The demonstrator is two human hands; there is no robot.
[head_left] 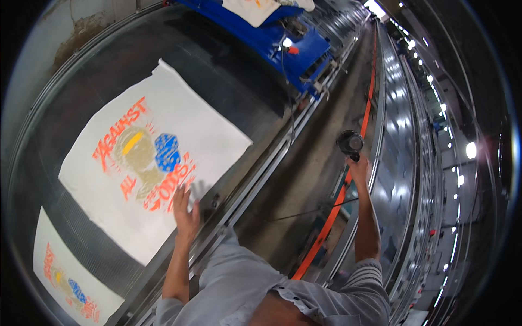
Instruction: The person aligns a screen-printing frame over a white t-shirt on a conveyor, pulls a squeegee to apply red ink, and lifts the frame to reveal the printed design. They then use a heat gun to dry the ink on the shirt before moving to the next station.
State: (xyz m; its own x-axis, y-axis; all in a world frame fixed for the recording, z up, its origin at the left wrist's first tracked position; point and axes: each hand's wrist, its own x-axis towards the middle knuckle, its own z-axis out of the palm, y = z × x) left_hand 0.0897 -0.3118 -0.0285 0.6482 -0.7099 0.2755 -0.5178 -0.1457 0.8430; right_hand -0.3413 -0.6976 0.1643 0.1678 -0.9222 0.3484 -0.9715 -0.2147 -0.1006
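Observation:
A white fabric panel [130,223] printed with orange lettering, a tan figure and a blue patch lies spread on a dark, ribbed surface to the left. Over its near edge, by the lower orange print, is my left hand [187,214], fingers stretched out and nothing in them. Whether the fingertips touch the cloth I cannot tell. Out to the right, above the walkway, my right hand [359,168] grips the handle of a black tool with a round head [350,142], shaped like a hair dryer. It is held apart from the fabric.
A second printed panel [98,282] lies at the lower left. A blue machine [304,49] with white cloth on it stands at the far end. A metal rail [261,176] edges the dark surface. Beyond the walkway, an orange strip [331,217] runs beside a long shiny metal structure [399,130].

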